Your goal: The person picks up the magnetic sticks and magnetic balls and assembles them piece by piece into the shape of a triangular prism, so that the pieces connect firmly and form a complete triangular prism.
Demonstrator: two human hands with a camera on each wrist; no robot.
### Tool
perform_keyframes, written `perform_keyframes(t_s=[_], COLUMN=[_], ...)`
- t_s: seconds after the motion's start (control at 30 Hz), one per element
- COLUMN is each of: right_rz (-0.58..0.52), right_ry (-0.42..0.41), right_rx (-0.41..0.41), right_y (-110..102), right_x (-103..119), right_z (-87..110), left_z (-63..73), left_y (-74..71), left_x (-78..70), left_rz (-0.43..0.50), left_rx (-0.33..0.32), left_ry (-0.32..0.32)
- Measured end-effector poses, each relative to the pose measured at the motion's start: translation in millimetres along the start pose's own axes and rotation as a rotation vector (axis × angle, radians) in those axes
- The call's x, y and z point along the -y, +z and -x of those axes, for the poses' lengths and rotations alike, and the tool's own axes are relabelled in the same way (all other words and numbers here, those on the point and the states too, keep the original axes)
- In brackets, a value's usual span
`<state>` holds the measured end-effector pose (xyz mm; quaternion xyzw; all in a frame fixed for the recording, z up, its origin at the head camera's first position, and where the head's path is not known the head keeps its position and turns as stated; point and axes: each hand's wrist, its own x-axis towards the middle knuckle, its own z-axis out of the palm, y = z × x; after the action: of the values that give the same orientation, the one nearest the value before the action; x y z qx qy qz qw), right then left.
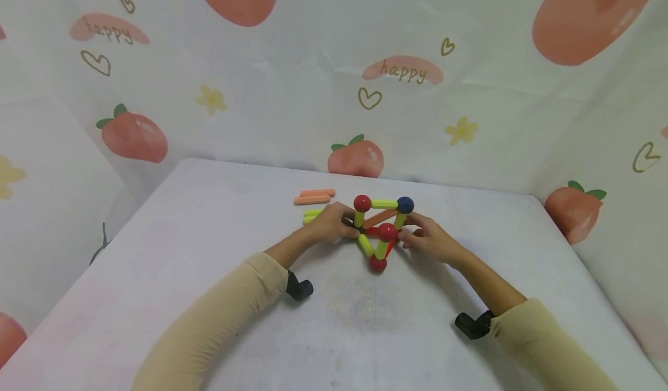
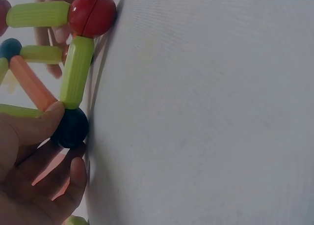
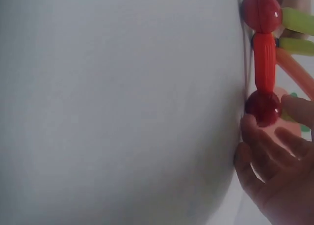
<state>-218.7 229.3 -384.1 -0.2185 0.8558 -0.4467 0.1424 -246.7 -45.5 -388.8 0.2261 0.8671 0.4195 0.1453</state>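
A frame of rods and balls [image 1: 387, 232] stands on the table between both hands. It joins yellow-green rods [image 2: 77, 72], a red rod [image 3: 265, 63] and a slanting orange rod [image 1: 380, 218]. On its upper level sit red balls and a blue ball [image 1: 405, 205]; another red ball [image 1: 378, 264] is at the near bottom corner. My left hand [image 1: 331, 224] pinches a dark blue ball [image 2: 72, 127] at the lower left corner, thumb on top. At the lower right corner, my right hand [image 1: 430, 240] holds a dark red ball [image 3: 263, 108] between thumb and fingers.
Two loose orange rods [image 1: 315, 197] lie behind my left hand, with yellow-green rods [image 1: 311, 216] partly hidden by it. The white-covered table [image 1: 219, 205] meets a patterned cloth backdrop [image 1: 292, 89] behind. Black wrist mounts [image 1: 300, 288] jut from both sleeves.
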Motion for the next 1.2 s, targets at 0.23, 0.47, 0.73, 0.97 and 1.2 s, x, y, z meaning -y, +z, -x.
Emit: perform_keyframes(t_s=[0.23,0.47,0.73,0.97,1.2], right_rz=[0.087,0.132,0.138,0.167,0.174], right_ry=[0.020,0.043,0.055,0.054,0.074], right_rx=[0.003,-0.016,-0.013,-0.010,-0.008], right_y=[6.5,8.4,7.9,6.8,6.7], right_x=[0.5,3.0,2.6,3.4,5.0], right_z=[-7.1,-8.0,-8.6,-8.8,-8.6], left_z=[2.6,10.3,20.2,21.9,18.6], left_y=[-2.0,-32.4,-70.1,-79.3,-76.6], left_x=[2.4,15.3,44.1,62.7,70.3], left_rz=[0.022,0.094,0.061,-0.024,-0.045], left_rx=[-0.003,-0.149,-0.399,-0.450,-0.414], left_ry=[0.001,0.078,-0.021,-0.134,-0.229])
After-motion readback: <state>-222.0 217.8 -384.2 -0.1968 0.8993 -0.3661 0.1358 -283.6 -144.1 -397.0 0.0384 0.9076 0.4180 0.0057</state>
